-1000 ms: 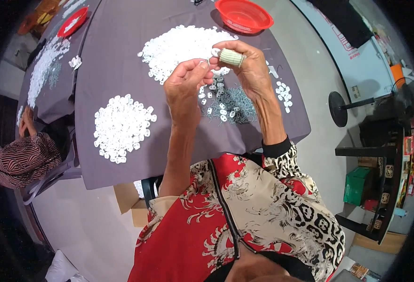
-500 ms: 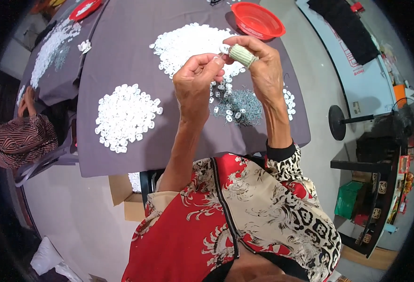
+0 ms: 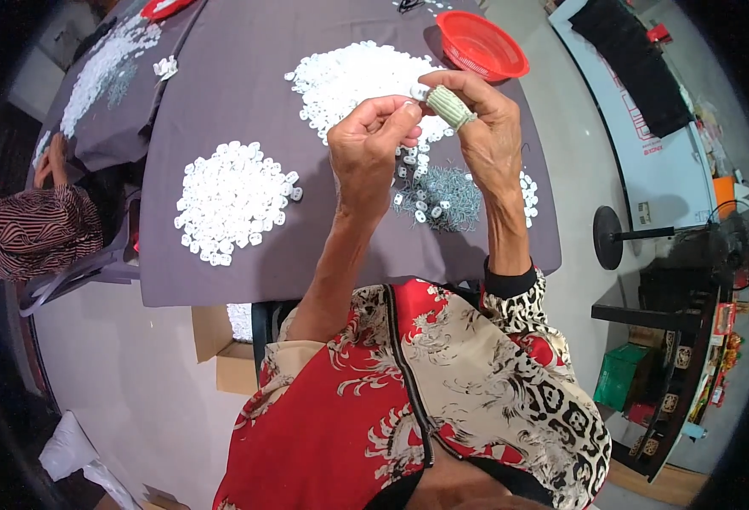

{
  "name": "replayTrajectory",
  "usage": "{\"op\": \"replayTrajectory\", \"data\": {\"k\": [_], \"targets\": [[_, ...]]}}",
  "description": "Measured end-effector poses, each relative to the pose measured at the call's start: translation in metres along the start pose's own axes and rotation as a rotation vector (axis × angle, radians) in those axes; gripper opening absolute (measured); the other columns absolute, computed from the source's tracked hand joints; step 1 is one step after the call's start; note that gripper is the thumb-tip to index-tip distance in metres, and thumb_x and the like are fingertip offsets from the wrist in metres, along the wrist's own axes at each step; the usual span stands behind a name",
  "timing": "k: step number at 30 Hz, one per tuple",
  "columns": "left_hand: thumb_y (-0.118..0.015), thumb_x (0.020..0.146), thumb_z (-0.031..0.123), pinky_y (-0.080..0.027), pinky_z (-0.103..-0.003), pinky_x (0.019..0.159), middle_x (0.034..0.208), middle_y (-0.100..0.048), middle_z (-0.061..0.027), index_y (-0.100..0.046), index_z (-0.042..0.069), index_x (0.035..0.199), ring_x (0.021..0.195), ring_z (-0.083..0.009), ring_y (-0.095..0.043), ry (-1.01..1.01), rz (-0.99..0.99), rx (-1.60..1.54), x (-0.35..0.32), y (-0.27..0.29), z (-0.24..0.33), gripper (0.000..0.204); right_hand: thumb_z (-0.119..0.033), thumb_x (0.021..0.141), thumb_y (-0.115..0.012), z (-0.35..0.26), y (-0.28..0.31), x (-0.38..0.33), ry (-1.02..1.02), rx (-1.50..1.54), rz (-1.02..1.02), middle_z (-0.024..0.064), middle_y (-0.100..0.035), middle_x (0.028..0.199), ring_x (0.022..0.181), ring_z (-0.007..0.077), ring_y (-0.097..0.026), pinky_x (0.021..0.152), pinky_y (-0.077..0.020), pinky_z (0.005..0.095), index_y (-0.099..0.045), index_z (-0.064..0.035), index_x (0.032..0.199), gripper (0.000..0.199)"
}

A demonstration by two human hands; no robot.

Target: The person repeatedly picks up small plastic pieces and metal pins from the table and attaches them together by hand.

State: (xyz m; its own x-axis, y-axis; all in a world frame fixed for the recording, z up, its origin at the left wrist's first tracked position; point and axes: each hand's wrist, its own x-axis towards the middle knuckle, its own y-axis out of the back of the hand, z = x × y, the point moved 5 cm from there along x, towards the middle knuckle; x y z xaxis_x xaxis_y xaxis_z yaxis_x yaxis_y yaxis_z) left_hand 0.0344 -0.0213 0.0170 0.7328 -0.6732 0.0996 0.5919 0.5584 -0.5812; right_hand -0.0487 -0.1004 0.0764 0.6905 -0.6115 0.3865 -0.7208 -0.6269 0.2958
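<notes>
My two hands meet above the far half of the table. My right hand (image 3: 493, 136) pinches a small white plastic piece (image 3: 419, 91) with holes in it. A pale green ribbed finger cover (image 3: 449, 107) sits on one of its digits. Close against that piece, my left hand (image 3: 373, 144) is closed in a pinch; whatever lies between its fingertips is too small to make out. Behind the hands spreads a large heap of white pieces (image 3: 340, 76). Below them lies a tangled pile of thin grey metal pieces (image 3: 451, 204), with several white pieces on it.
A second heap of white pieces (image 3: 232, 200) lies at the left of the grey-covered table (image 3: 332, 263). A red plastic basket (image 3: 483, 47) stands at the far right. Another person in a striped top (image 3: 39, 229) sits at the left table. An open cardboard box (image 3: 237, 374) stands below the front edge.
The whole view has shifted slightly. My hands stay together in nearly the same pinch, the white piece still in the right one. The other person's hand has moved a little.
</notes>
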Motion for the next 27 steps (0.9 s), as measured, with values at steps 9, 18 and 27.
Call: {"op": "replayTrajectory", "data": {"k": [9,18,27], "targets": [[-0.058,0.079,0.008,-0.047,-0.021,0.061,0.077,-0.061,-0.0092,-0.059,-0.006,0.089,0.064,-0.0097,-0.056,-0.004,-0.017,0.034,0.000,-0.001,-0.002,0.017,-0.005,0.078,-0.057,0.007,0.002,0.001,-0.031,0.031,0.014,0.0063,-0.062,0.078,0.071,0.0128,-0.059,0.068,-0.0457,0.0237,-0.061,0.0024,0.090,0.015],[-0.057,0.078,0.007,-0.046,-0.021,0.060,0.076,-0.061,-0.0084,-0.058,-0.006,0.088,0.063,-0.0096,-0.055,-0.015,-0.002,0.030,-0.001,-0.003,-0.001,0.016,-0.005,0.077,-0.057,0.007,0.003,0.002,-0.042,0.031,-0.004,0.0063,-0.062,0.078,0.072,0.0124,-0.059,0.068,-0.0456,0.0238,-0.061,0.0022,0.089,0.015],[-0.060,0.079,0.006,-0.047,-0.020,0.057,0.075,-0.063,-0.0097,-0.059,-0.008,0.091,0.063,-0.0108,-0.058,-0.030,0.026,0.073,0.001,0.001,-0.002,0.019,-0.005,0.078,-0.055,0.012,0.001,0.001,-0.034,0.033,-0.036,0.0057,-0.063,0.077,0.072,0.0109,-0.059,0.067,-0.0456,0.0230,-0.062,0.0021,0.089,0.015]]}}
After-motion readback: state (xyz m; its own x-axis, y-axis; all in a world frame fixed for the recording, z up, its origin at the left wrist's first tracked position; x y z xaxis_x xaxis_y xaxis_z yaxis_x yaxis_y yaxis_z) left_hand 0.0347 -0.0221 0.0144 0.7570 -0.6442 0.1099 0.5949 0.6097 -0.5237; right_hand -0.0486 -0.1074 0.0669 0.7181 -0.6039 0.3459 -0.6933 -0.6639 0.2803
